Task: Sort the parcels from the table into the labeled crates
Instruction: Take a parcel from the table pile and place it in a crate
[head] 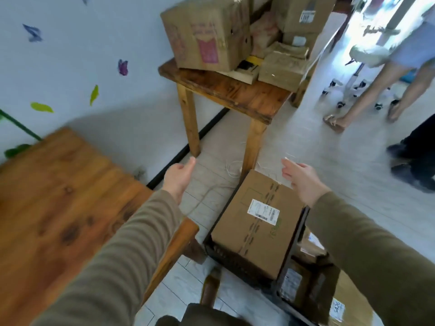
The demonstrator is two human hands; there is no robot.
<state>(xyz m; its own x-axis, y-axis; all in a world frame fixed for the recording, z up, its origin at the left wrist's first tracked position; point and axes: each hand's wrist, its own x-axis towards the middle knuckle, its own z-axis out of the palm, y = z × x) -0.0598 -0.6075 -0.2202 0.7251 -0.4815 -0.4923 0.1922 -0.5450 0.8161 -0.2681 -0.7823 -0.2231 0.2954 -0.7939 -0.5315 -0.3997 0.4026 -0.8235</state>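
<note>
Now: left hand [179, 177] and right hand [303, 180] both empty, fingers loosely spread. Labelled box [256, 222] lies flat in the black crate [226, 257], near right. More parcels [207, 31] on the far table [235, 92]. I judge stiff cardboard, moderately heavy; grip opposite sides, two-handed.

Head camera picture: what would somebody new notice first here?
Probably the two hands reaching forward: the left hand and the right hand, both open and holding nothing. Just below them a big cardboard parcel with a white label lies in a dark crate on the floor. Farther back, a small wooden table is piled with more brown parcels.
</note>
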